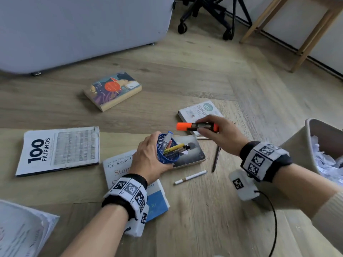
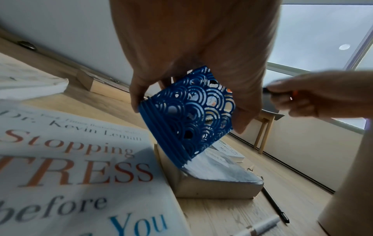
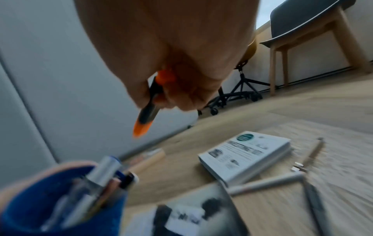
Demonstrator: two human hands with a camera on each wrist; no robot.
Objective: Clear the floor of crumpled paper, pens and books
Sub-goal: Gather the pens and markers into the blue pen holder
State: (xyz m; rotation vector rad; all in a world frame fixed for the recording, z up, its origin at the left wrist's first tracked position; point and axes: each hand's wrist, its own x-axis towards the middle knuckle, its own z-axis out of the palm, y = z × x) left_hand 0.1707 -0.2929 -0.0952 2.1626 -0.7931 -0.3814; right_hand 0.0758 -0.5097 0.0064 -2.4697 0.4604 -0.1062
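Two grips busy: right hand (image 1: 220, 134) pinches an orange marker (image 1: 193, 126) above the blue cup (image 1: 167, 153), which the left hand (image 1: 148, 160) clasps, several pens inside. Left on the floor (image 1: 185, 71): white pen (image 1: 190, 177), dark pen (image 1: 216, 158), five books. Bin (image 1: 313, 130) holds crumpled paper (image 1: 323, 156).

— What is sitting around the grey sofa (image 1: 74, 28)?
— Pale wood floor (image 1: 185, 71) is running beneath it; right of it a black wheeled chair base (image 1: 209, 15) and wooden table legs (image 1: 306, 43) are standing.
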